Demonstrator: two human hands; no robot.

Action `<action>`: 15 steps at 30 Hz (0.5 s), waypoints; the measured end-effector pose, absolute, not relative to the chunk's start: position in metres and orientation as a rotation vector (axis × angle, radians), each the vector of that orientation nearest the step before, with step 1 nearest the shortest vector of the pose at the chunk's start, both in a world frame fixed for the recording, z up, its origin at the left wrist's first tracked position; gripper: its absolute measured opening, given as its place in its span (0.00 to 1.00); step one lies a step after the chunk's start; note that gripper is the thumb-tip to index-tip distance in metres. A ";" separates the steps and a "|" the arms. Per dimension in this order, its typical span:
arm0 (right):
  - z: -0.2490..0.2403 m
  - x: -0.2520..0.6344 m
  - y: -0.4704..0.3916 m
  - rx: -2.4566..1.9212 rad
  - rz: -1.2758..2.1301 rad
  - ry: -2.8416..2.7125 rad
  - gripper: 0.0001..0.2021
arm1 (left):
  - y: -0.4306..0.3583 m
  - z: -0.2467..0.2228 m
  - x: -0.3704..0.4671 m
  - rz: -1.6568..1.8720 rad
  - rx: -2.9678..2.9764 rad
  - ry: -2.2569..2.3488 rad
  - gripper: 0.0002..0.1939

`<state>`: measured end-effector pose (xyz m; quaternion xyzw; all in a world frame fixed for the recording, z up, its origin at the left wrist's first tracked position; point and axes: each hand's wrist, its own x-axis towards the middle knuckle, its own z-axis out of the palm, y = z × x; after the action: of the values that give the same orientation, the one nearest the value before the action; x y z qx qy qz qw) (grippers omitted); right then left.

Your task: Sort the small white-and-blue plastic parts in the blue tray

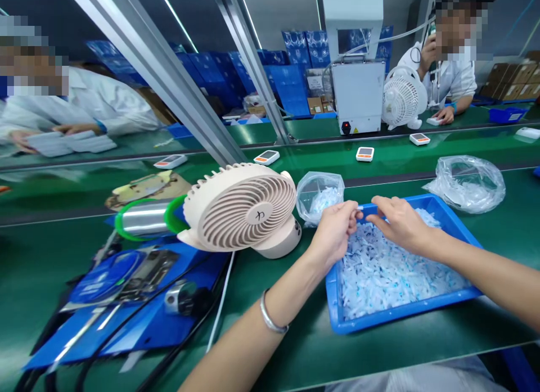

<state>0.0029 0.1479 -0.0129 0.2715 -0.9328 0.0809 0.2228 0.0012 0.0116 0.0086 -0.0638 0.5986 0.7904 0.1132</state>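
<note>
My left hand (336,228) is closed in a pinch above the left rim of a blue tray (333,302). A small whitish piece pokes out at its fingertips, too small to name. Close by on the right, my right hand (399,220) hangs over the tray with fingers apart and the thumb held away, and nothing shows between them. Many small white and light-blue plastic-looking pieces (392,274) fill the tray. Just behind my left hand stands an open clear plastic bag (320,195) with similar pieces inside.
A beige desk fan (253,212) stands left of my left arm. Farther left lie a tape roll (145,219), cables and a blue board (126,324). Another plastic bag (468,184) sits at right. Small white devices (365,154) line the green belt; two co-workers sit beyond.
</note>
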 end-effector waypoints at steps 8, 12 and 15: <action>-0.024 0.005 0.140 1.280 0.352 -2.839 0.08 | 0.011 0.011 -0.001 2.401 -0.281 1.620 0.07; -0.025 0.002 0.140 1.264 0.204 -2.931 0.09 | 0.010 0.010 0.000 2.366 -0.230 1.620 0.09; -0.018 -0.002 0.145 1.106 0.344 -2.930 0.09 | 0.010 0.010 0.000 2.330 -0.216 1.602 0.09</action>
<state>-0.0017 0.1447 -0.0179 0.3510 -0.9300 0.1091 -0.0046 -0.0003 0.0096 0.0104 -0.0751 0.5582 0.8121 0.1524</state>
